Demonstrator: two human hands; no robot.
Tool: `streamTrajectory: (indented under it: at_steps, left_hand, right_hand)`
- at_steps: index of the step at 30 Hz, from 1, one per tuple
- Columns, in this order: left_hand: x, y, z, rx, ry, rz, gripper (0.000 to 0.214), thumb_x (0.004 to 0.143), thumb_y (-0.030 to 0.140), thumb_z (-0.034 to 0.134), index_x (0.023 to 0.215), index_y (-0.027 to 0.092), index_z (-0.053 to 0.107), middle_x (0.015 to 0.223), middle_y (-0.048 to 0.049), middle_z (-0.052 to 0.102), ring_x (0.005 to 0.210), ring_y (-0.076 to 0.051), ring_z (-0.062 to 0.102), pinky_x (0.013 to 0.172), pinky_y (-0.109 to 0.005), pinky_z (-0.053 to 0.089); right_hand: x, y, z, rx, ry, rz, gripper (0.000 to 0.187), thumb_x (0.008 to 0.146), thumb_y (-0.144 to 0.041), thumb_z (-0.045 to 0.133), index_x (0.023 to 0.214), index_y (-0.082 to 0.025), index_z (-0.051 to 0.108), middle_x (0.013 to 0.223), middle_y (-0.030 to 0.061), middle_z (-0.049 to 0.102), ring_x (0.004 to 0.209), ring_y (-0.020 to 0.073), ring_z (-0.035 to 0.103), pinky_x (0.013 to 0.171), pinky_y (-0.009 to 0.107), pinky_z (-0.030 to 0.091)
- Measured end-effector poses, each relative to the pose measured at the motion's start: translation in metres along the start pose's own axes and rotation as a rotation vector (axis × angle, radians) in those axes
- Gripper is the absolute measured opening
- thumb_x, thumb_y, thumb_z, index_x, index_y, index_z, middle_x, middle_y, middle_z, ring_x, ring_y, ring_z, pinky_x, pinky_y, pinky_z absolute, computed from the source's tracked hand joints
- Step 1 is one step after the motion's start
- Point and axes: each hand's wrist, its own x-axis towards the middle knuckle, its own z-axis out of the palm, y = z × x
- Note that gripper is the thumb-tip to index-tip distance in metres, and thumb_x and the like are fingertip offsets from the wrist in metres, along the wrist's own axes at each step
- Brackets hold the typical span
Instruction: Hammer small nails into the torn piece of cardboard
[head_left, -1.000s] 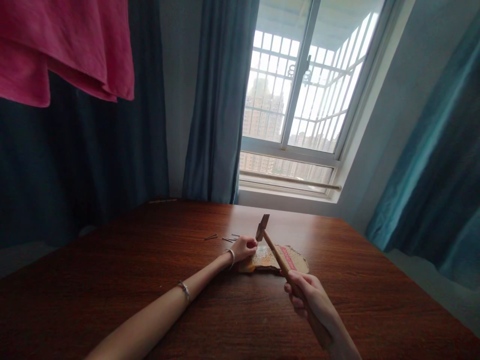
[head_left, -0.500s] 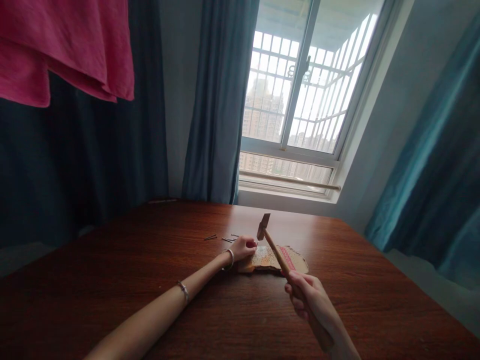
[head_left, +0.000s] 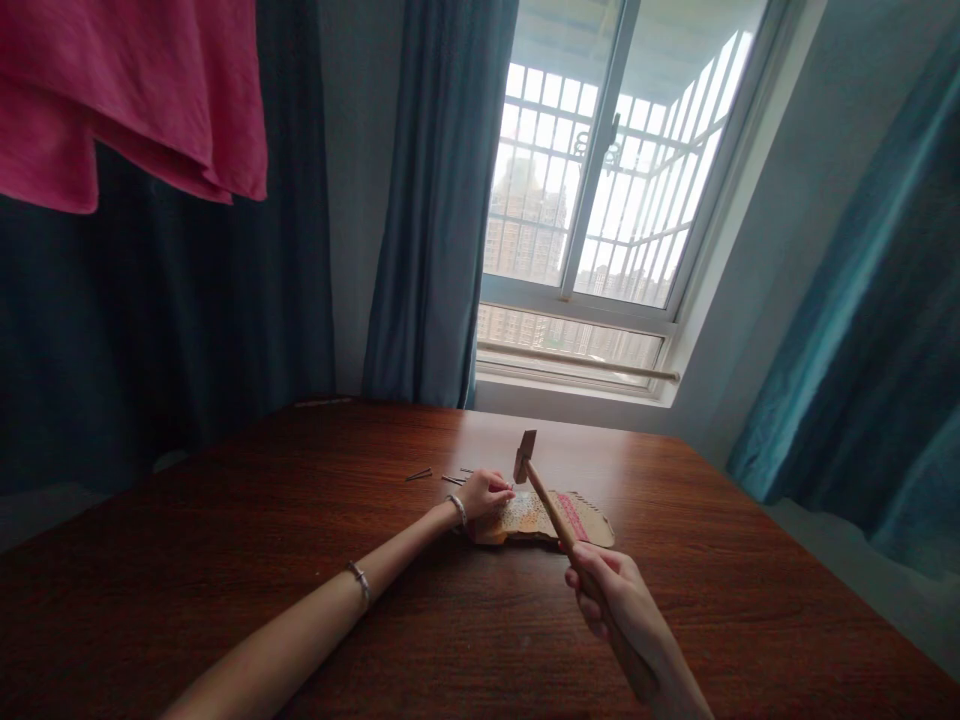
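Observation:
My right hand (head_left: 607, 590) is wrapped round the wooden handle of a hammer (head_left: 551, 508), which slants up and away to the left. Its dark metal head is raised just above the fingertips of my left hand (head_left: 486, 493). Those fingers are closed in a pinch on a nail, mostly hidden by them, at the left part of a worn board (head_left: 529, 514). Speckled on top, the board has a pink-red strip and a rough, jagged edge. Several loose nails (head_left: 418, 474) lie on the table beyond my left hand, some partly hidden behind it.
The brown wooden table (head_left: 465, 640) reaches toward the window (head_left: 585, 200) and wall. Blue curtains (head_left: 435, 220) hang on both sides. A pink cloth (head_left: 150, 100) hangs at the upper left.
Little differs. The hammer head sits slightly lower and the right hand has shifted a touch left. The left hand keeps its pinch at the board.

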Motion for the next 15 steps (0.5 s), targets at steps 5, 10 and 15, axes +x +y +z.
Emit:
streamTrajectory:
  at_steps: [5,10,15]
  left_hand:
    - [-0.0010,0.0031,0.0018,0.028,0.018,0.004,0.037,0.078,0.034,0.051,0.050,0.012,0.059,0.060,-0.0017,0.053,0.056,-0.009,0.045,0.055,-0.020,0.034]
    - [-0.0013,0.0020,0.0054,0.059,0.046,-0.002,0.036,0.077,0.032,0.051,0.048,0.011,0.058,0.061,-0.0009,0.052,0.054,-0.007,0.042,0.052,-0.019,0.032]
    - [-0.0022,0.0009,0.0085,0.072,0.058,-0.029,0.036,0.076,0.032,0.051,0.047,0.012,0.057,0.060,0.0002,0.050,0.054,-0.007,0.042,0.052,-0.018,0.032]
  right_hand:
    - [-0.0016,-0.0051,0.0055,-0.013,0.015,0.004,0.042,0.062,-0.054,0.062,0.064,-0.014,0.051,0.055,-0.0018,0.051,0.032,0.0023,0.035,0.027,0.016,0.025]
    - [-0.0005,-0.0045,0.0074,-0.006,0.001,0.011,0.041,0.062,-0.055,0.062,0.064,-0.015,0.050,0.056,-0.0018,0.052,0.033,0.0022,0.035,0.027,0.016,0.024]
    - [0.0011,-0.0012,0.0069,-0.011,-0.022,0.023,0.039,0.065,-0.053,0.060,0.064,-0.015,0.049,0.058,-0.0023,0.052,0.033,0.0020,0.036,0.027,0.014,0.023]
